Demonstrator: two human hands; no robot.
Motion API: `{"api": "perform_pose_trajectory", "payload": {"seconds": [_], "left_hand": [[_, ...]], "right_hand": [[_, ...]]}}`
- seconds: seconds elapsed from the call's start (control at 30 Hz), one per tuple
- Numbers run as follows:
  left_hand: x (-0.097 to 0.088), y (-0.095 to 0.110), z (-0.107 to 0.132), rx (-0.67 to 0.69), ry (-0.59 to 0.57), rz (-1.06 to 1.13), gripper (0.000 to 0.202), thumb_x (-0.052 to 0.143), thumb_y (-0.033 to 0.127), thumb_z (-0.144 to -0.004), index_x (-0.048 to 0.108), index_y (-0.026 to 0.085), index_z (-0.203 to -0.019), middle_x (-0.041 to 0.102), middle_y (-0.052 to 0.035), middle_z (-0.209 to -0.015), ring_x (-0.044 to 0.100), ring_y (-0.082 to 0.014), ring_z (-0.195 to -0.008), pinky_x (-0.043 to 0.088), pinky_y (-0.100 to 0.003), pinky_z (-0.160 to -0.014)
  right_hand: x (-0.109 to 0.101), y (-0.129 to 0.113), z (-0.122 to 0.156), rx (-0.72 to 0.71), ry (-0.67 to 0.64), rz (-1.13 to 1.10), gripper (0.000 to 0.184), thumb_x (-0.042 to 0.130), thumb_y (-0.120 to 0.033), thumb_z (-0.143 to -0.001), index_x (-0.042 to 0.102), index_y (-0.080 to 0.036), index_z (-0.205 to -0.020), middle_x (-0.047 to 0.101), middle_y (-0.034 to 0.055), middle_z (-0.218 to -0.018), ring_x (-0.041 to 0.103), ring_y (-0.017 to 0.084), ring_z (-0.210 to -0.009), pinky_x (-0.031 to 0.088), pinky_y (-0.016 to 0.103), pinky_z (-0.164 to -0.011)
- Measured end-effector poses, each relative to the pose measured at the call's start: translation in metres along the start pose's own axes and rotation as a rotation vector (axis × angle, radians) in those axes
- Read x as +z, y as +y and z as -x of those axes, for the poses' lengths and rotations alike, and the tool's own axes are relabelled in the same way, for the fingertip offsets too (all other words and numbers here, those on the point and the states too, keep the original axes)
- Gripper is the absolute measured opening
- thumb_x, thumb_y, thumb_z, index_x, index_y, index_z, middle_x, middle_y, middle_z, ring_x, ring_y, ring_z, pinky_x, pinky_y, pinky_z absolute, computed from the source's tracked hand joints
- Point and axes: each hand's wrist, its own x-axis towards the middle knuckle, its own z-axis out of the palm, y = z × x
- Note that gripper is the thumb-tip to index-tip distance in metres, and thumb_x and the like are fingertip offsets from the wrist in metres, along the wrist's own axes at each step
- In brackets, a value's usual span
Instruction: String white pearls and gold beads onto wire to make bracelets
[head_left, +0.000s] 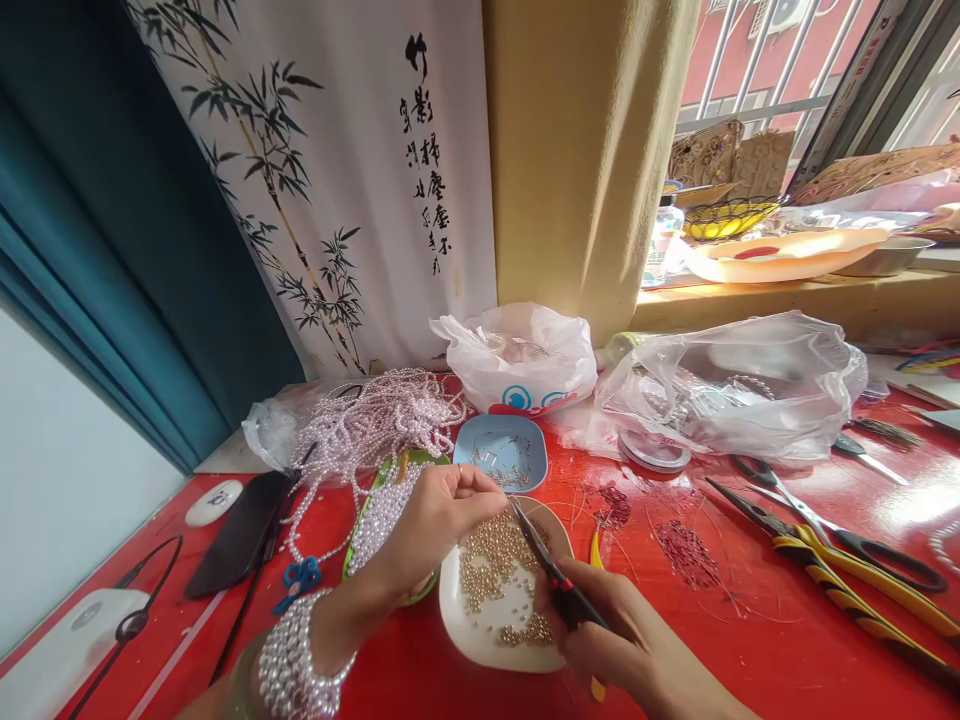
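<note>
My right hand (607, 635) is closed round the handles of a pair of pliers (544, 555) with dark jaws and a red-and-black grip. The jaw tips reach up to the fingertips of my left hand (442, 515), which are pinched together. Whatever is between those fingers is too small to make out. Both hands are over a cream plate (469, 645) with many gold beads (491, 560) on it. Behind it sits a blue dish (501, 435) with small metal pieces. A green tray of pale pearl beads (386, 510) lies partly under my left forearm.
Strands of pale pearls (382, 405) are heaped at the back left, near a black phone (236, 535). Plastic bags (525, 350) stand along the back. To the right lie red bead clusters (686, 552), scissors (847, 535) and large yellow-and-black pliers (840, 570).
</note>
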Motion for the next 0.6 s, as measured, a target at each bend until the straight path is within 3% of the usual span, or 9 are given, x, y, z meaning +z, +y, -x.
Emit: {"api": "perform_pose_trajectory", "payload": {"seconds": [0.33, 0.6], "left_hand": [[0.003, 0.000, 0.002, -0.046, -0.024, 0.055, 0.014, 0.060, 0.024, -0.065, 0.056, 0.011, -0.063, 0.039, 0.0066, -0.046, 0.025, -0.0027, -0.041, 0.016, -0.019, -0.040], [0.003, -0.005, 0.002, -0.066, -0.065, 0.159, 0.014, 0.061, 0.024, -0.066, 0.056, 0.012, -0.065, 0.035, 0.0083, -0.043, 0.022, -0.0020, -0.039, 0.012, -0.019, -0.040]], "right_hand": [[0.003, 0.007, 0.000, -0.048, 0.141, 0.197, 0.006, 0.040, -0.022, -0.068, 0.044, -0.017, -0.068, 0.036, -0.0035, -0.060, 0.035, 0.010, -0.054, 0.031, 0.022, -0.049], [0.003, 0.014, 0.000, -0.127, 0.218, 0.439, 0.007, 0.040, -0.018, -0.070, 0.046, -0.018, -0.074, 0.042, -0.0028, -0.059, 0.040, 0.011, -0.053, 0.033, 0.022, -0.048]]}}
